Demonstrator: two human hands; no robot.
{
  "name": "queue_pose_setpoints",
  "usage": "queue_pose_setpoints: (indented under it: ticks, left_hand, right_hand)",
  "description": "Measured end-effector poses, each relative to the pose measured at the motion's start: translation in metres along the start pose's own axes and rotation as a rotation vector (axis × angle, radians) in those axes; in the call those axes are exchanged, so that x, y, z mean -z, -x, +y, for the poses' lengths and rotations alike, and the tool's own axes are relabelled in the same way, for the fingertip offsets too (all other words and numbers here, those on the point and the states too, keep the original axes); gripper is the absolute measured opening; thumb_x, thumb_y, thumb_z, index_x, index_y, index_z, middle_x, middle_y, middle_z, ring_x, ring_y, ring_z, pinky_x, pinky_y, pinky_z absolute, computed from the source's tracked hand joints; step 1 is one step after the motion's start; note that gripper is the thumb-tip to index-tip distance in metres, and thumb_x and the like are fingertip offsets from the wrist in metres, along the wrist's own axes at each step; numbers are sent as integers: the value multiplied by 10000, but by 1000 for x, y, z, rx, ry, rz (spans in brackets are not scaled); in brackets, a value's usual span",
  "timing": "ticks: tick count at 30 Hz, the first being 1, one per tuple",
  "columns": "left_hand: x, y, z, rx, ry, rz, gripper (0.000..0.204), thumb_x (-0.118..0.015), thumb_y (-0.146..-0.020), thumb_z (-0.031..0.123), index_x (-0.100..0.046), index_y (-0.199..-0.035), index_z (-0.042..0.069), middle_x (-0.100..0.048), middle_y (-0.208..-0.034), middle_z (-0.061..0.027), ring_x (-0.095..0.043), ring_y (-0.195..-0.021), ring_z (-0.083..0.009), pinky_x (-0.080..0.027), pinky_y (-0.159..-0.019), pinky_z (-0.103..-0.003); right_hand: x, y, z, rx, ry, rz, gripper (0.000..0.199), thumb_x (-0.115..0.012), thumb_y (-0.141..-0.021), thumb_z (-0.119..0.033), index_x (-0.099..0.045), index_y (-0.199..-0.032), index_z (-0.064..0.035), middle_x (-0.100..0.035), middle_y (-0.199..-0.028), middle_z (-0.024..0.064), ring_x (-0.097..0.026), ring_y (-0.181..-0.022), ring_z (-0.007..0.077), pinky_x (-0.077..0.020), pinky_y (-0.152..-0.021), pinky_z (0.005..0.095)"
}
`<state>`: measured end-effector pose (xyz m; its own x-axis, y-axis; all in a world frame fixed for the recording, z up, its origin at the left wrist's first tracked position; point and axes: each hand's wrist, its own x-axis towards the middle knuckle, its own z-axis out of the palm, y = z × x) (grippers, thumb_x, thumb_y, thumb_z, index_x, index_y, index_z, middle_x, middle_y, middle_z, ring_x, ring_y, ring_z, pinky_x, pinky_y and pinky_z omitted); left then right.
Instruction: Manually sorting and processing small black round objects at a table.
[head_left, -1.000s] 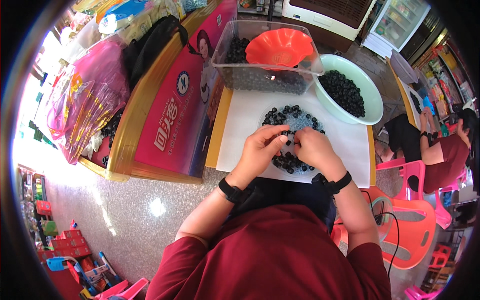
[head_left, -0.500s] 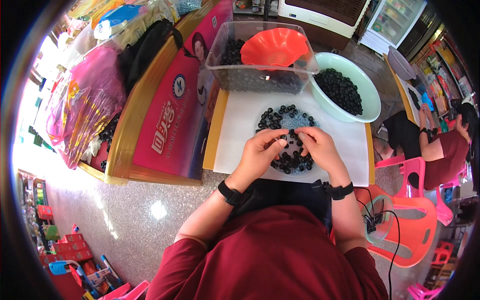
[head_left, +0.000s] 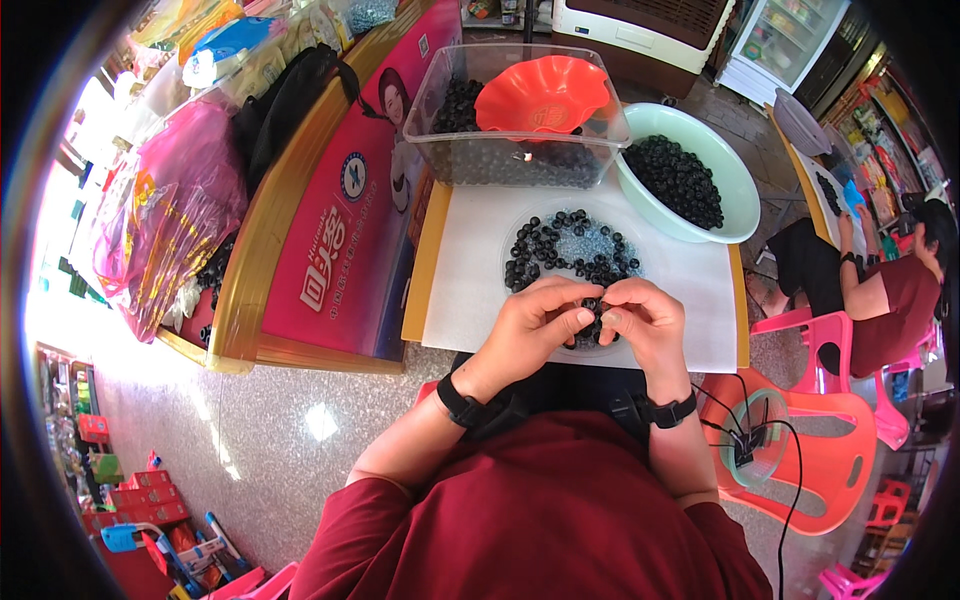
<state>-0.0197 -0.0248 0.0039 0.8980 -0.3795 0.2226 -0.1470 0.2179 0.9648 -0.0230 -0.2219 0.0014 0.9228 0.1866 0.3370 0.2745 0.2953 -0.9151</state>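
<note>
Fingers (head_left: 575, 318) of the left hand (head_left: 530, 330) and those of the right hand (head_left: 645, 325) meet tip to tip over the near edge of a clear round dish (head_left: 580, 245), pinched shut on a small dark bead (head_left: 592, 305) held between the two hands (whether each hand grips a separate bead cannot be told, as the fingertips cover it). Both hands hover just above the dish, wrists toward the person, each wrist wearing a black band.

More dark beads (head_left: 545, 245) lie scattered inside the dish, thickest along its left and far sides, with the clear middle showing through. The dish sits on a white sheet (head_left: 470, 270) that covers the small desk (head_left: 425, 265), whose yellow edge shows at the left.

Beyond the dish stands a clear plastic bin (head_left: 520, 150) filled with dark beads, and an orange scalloped bowl (head_left: 540, 95) rests on top of them. Just to the right of the bin, touching the sheet's far corner, is a pale green basin (head_left: 725, 190), also holding a heap of dark beads. A pink banner (head_left: 350, 210) leans beside the desk on the left. At the right, another person in a red shirt (head_left: 900, 300) sits by pink plastic chairs (head_left: 830, 340).
</note>
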Motion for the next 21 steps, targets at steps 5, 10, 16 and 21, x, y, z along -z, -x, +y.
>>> queue_pose_setpoints:
  ticks: [5,10,16,21]
  left_hand:
    - [-1,0,3,-64,-37,-17,286,-648,-935,48,-652,-1218,8,-602,-1062,-62,-611,-822,-99,-531,-666,-227]
    - [-1,0,5,-127,-134,-9,275,-674,-909,44,-672,-1182,12,-628,-991,-75,-619,-794,-125,-525,-660,-248]
    - [0,-2,9,-259,-345,29,264,-710,-866,50,-688,-1127,16,-645,-917,-95,-636,-810,-216,-522,-705,-317]
    - [2,-4,14,-336,-451,-11,266,-718,-854,47,-689,-1117,15,-649,-929,-102,-640,-839,-243,-527,-722,-332]
  right_hand:
    - [0,2,-2,30,30,-10,187,-686,-841,104,-666,-1016,40,-633,-1039,142,-664,-729,182,-585,-584,274]
    - [1,4,-3,28,19,-18,190,-683,-842,109,-669,-1018,39,-637,-1045,144,-667,-736,178,-582,-581,268]
    - [-3,4,-7,26,104,-33,191,-689,-841,101,-676,-1018,32,-644,-1034,138,-661,-690,160,-570,-575,260]
    - [1,1,-10,-276,-31,-25,142,-694,-860,33,-632,-986,11,-657,-912,100,-650,-649,147,-546,-548,248]
